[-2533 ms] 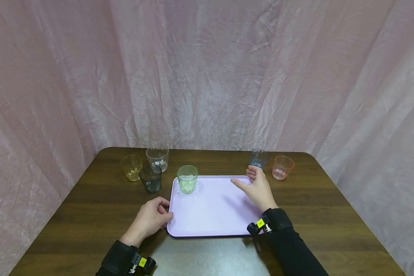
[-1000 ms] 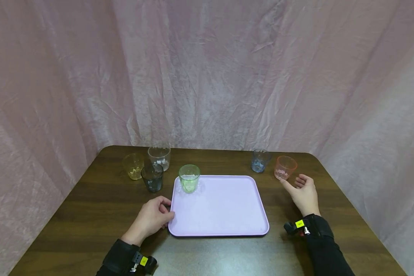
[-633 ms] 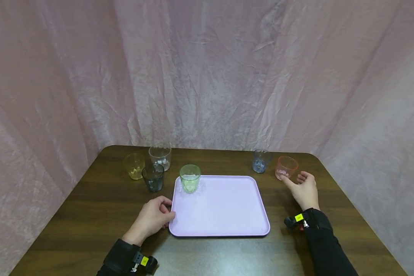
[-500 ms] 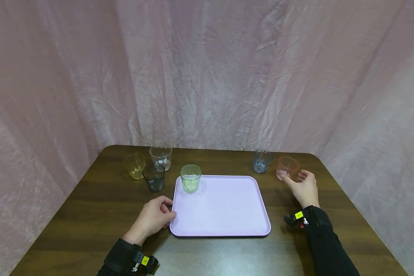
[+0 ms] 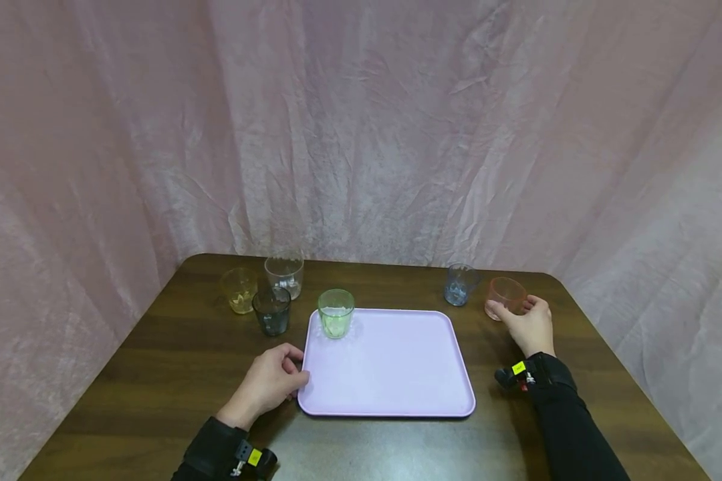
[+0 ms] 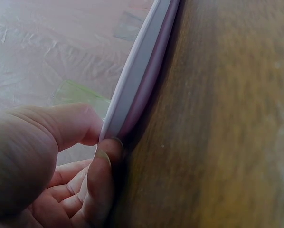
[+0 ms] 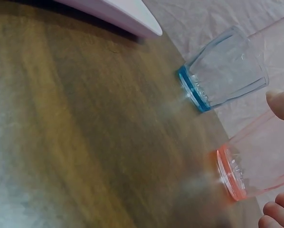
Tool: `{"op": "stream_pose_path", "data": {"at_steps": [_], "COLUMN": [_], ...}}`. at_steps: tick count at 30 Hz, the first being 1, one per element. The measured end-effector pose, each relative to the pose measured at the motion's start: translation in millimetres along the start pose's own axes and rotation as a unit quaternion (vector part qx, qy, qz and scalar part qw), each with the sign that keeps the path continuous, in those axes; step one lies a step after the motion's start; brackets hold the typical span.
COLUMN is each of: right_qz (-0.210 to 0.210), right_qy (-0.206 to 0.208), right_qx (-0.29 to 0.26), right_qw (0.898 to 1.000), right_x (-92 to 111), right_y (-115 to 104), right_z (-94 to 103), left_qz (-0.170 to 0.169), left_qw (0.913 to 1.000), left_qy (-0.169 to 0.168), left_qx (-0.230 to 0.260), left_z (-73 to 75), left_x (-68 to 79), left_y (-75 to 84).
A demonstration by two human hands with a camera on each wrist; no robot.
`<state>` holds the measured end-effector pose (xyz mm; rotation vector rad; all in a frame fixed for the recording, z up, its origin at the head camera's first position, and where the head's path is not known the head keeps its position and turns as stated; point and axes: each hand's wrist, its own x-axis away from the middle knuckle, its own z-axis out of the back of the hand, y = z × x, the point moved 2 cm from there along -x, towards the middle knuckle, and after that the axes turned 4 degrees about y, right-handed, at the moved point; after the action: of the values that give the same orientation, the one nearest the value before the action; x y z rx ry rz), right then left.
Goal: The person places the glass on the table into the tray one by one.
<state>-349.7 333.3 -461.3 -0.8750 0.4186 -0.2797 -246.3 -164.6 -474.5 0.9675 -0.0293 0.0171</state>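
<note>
My left hand (image 5: 269, 381) pinches the left edge of a pale lilac tray (image 5: 391, 374); in the left wrist view, thumb and fingers meet at the tray's rim (image 6: 127, 90). Toward the tray's back left corner stands a green glass (image 5: 335, 314). At the right, my right hand (image 5: 531, 326) is spread about a pink-orange glass (image 5: 505, 298), thumb on its near side and fingers on its right. The right wrist view has the pink glass (image 7: 256, 161) upright on the table between thumb and fingertips, with small gaps showing. A blue glass (image 5: 460, 285) stands just left of it.
Left of the tray stand a dark grey glass (image 5: 272, 312), a yellow glass (image 5: 239, 292) and a clear glass (image 5: 285, 275), close together. The wooden table (image 5: 156, 374) ends at a back edge before a pinkish curtain (image 5: 361, 133).
My right hand has moved right from over the tray near the blue glass to the pink glass, then closer around it. My left hand has stayed at the tray's edge.
</note>
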Motion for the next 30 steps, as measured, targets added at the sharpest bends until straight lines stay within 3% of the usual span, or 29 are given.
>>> {"op": "stream_pose_path", "data": {"at_steps": [14,21,30], "right_qz": [-0.013,-0.032,-0.029], "right_qy": [0.004,-0.014,-0.013], "right_qx": [0.009,0.022,0.01], "right_qw": [1.0,0.999,0.999], "right_x": [-10,-14,-16], "right_y": [5,11,5], "right_z": [-9.0,-15.8,-17.4], "left_qz": [-0.009,-0.008,-0.008], "left_qw": [1.0,0.9999,1.0], "left_qy": [-0.003,-0.006,-0.003], "left_qx": [0.002,-0.003,0.003], "left_z": [-2.4,-2.4,-0.8], "left_x": [-0.4,1.9,0.5], "left_y": [-0.6,-1.1,0.8]}}
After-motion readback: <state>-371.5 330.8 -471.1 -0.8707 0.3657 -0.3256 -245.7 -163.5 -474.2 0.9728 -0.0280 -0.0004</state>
